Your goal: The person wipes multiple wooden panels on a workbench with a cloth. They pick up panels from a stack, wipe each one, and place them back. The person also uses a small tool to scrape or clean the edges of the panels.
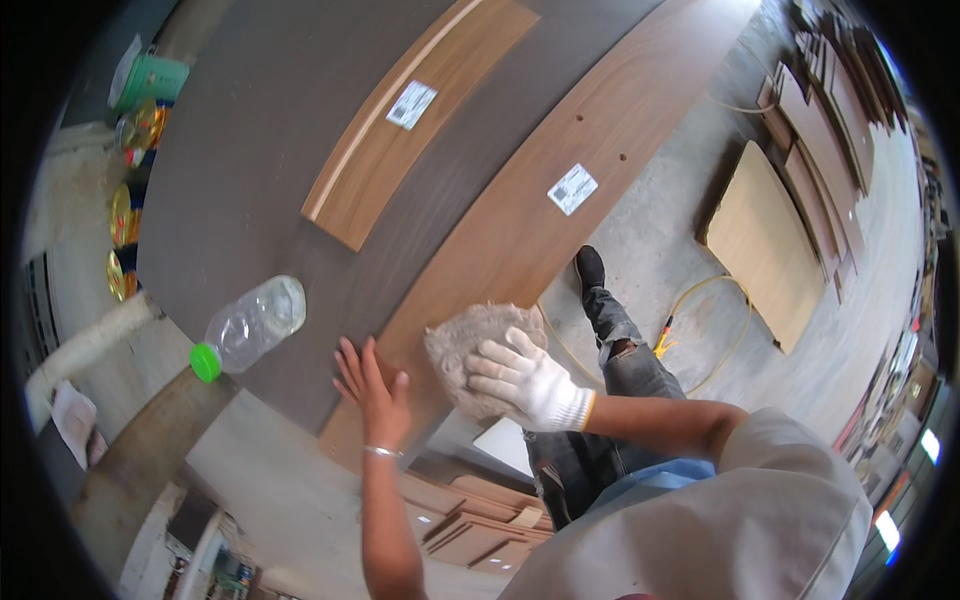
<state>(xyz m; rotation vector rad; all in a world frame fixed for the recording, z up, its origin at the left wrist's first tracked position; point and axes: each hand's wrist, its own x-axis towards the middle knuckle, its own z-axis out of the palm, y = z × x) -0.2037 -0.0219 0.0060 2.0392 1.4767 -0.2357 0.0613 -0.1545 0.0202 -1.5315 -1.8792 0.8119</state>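
Note:
A long brown wood-grain board [500, 250] with a label and two small holes lies along the right side of the dark table. My right hand [525, 380], in a white knit glove, holds a fuzzy grey-beige rag [455, 345] against the board's near end, its fingers over the top and its thumb raised. Bare, with a bracelet at the wrist, my left hand [375, 395] is open, fingers spread at the board's left edge near its end. Left of that hand, a clear plastic bottle [255, 320] with a green cap lies on its side.
A shorter labelled board [420, 110] lies on the dark tabletop [240, 130]. Beyond the left edge stand a green bucket [150, 80] and several cans [122, 215]. On the floor at right are a light panel [765, 240], stacked boards [830, 130] and a yellow hose [740, 290].

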